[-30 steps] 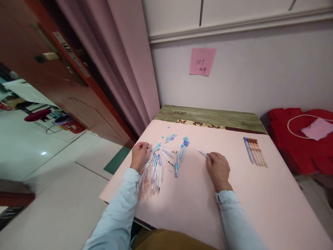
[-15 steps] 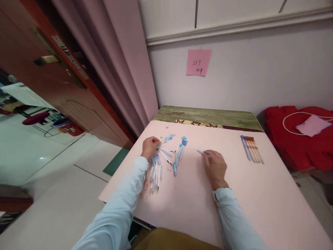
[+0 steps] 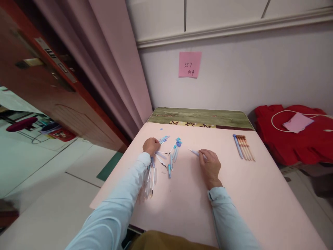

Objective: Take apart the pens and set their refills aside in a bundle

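My right hand (image 3: 211, 165) is closed around a pale blue pen barrel (image 3: 195, 152), its white tip pointing up and to the left above the table. At the left, my left hand (image 3: 151, 146) has its fingers pinched together over the loose pen parts; what they hold, if anything, is hidden. Beside it lie blue pen parts (image 3: 164, 139) and white refills with dark ends (image 3: 160, 160). More clear barrels and refills (image 3: 151, 182) are heaped near my left forearm. Between the hands are small blue pieces (image 3: 178, 141) and light blue barrels (image 3: 176, 154).
A row of assembled-looking pens (image 3: 244, 147), one blue and several brown-and-beige, lies at the right of the pink-covered table (image 3: 187, 205). Red cloth (image 3: 275, 139) with a white cord is beyond the right edge. A wooden door (image 3: 65, 90) and curtain stand left.
The view has shifted slightly, so the scene sits a little further left. My left hand has moved slightly up among the parts; my right hand still holds the pen barrel.
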Demonstrator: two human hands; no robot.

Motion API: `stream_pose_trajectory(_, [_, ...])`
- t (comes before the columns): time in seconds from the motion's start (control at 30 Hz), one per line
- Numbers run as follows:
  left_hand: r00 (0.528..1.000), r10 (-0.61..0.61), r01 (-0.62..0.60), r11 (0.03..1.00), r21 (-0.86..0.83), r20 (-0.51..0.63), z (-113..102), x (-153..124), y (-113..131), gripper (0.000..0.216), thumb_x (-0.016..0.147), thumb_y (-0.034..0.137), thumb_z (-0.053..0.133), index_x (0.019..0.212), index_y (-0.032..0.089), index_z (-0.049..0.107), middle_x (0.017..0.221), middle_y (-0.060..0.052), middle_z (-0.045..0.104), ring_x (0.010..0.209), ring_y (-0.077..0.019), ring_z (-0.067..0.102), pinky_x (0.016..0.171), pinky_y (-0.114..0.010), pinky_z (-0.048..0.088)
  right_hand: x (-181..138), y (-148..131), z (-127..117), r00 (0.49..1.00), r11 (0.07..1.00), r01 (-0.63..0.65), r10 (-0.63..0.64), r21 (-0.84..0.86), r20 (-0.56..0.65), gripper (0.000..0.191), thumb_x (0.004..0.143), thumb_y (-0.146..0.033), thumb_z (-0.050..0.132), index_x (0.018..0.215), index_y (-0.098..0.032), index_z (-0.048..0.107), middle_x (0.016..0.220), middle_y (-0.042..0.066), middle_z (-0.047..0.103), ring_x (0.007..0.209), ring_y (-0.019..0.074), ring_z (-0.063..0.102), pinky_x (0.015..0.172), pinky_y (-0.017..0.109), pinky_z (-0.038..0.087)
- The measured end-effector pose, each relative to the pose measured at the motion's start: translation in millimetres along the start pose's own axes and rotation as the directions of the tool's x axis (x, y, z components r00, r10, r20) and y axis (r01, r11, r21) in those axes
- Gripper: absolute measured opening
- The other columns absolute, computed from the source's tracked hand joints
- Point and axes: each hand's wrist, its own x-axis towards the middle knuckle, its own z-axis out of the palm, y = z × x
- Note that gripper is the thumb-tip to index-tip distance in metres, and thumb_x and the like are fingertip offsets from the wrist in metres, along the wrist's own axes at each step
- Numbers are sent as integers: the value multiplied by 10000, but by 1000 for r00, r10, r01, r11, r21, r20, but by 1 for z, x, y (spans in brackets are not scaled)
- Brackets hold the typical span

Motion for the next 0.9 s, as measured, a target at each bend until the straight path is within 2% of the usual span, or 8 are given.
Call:
stream_pose_trajectory(0.1, [1000, 3, -3, 1000, 19, 9, 3, 1, 1, 108, 638, 255, 698, 741, 240, 728, 867, -51, 749, 851, -222, 655, 683, -284, 431, 5, 1, -4, 995, 995, -97, 97, 33, 9, 216, 903, -310, 552, 862, -210, 739, 927, 60, 738, 892, 217, 623, 802, 326, 462])
stream_pose_trajectory(0.2, [1000, 11, -11, 1000, 23, 16, 5, 3, 1, 115, 648, 260, 689, 754, 240, 728, 868, -49, 749, 847, -219, 654, 677, -283, 427, 11, 8, -9, 956, 951, -259, 278, 171, -94, 253, 897, -368, 559, 884, -186, 735, 941, 79, 729, 905, 222, 637, 842, 346, 475])
stream_pose_trajectory(0.27, [1000, 19, -19, 1000, 17, 22, 7, 4, -1, 123, 646, 279, 694, 758, 239, 727, 849, -49, 747, 835, -219, 653, 668, -284, 422, 14, 16, -11, 862, 857, -395, 470, 331, -190, 306, 893, -421, 562, 926, -163, 721, 939, 90, 720, 899, 218, 646, 847, 354, 492])
stream_pose_trajectory(0.37, [999, 25, -25, 1000, 7, 21, 9, 6, -3, 122, 637, 279, 698, 750, 238, 723, 821, -49, 741, 813, -221, 650, 654, -288, 414, 16, 29, -9, 661, 645, -521, 719, 559, -214, 378, 874, -477, 564, 987, -138, 688, 924, 93, 706, 851, 201, 654, 785, 345, 528])
stream_pose_trajectory(0.43, [999, 27, -27, 1000, -1, 17, 10, 7, -3, 105, 629, 263, 700, 728, 234, 716, 799, -49, 737, 793, -219, 649, 642, -288, 409, 16, 35, -6, 601, 567, -535, 777, 626, -190, 386, 856, -483, 574, 989, -135, 676, 917, 86, 698, 822, 188, 654, 757, 334, 540])
stream_pose_trajectory(0.63, [999, 43, -43, 999, -31, -1, 3, 4, -5, 114, 646, 276, 702, 748, 227, 712, 778, -43, 727, 755, -203, 637, 615, -278, 390, 14, 41, 0, 626, 590, -530, 757, 609, -188, 400, 834, -502, 589, 958, -135, 688, 866, 70, 690, 798, 187, 644, 761, 350, 545])
stream_pose_trajectory(0.73, [998, 65, -66, 997, -45, -13, -3, -5, -7, 140, 681, 315, 692, 788, 227, 715, 789, -36, 721, 755, -195, 630, 615, -275, 384, 15, 40, 0, 627, 610, -536, 751, 583, -209, 402, 825, -503, 603, 937, -130, 701, 837, 69, 691, 795, 194, 643, 756, 352, 538])
stream_pose_trajectory(0.9, [994, 110, -109, 993, -44, 18, 0, -24, -2, 155, 670, 328, 719, 791, 230, 716, 796, -22, 712, 766, -193, 623, 612, -276, 369, 14, 32, -2, 664, 638, -508, 718, 579, -208, 377, 832, -476, 613, 923, -123, 710, 815, 64, 684, 784, 190, 632, 735, 331, 521])
